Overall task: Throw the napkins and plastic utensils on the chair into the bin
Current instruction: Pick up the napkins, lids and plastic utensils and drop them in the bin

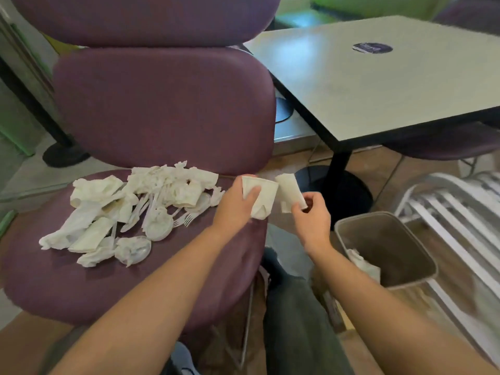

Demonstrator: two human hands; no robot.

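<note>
The bare left hand (238, 204) grips a folded white paper napkin (261, 196) over the purple cushioned chair seat's (54, 280) right edge. The right hand (311, 215) pinches another rolled white napkin (289, 192), above the open grey plastic bin (422, 255).

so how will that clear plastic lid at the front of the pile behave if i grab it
The clear plastic lid looks thin, so it is probably very light and may flex or crackle under a firm grip. A crumpled napkin sits in it and would likely fall out if tipped. Its smooth, round rim could slip, so pinch the edge.

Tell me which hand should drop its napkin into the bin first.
Right. The right hand holds a napkin off the chair's edge, nearest the bin just below it. The left hand, gripping another napkin, sits over the chair.
</note>
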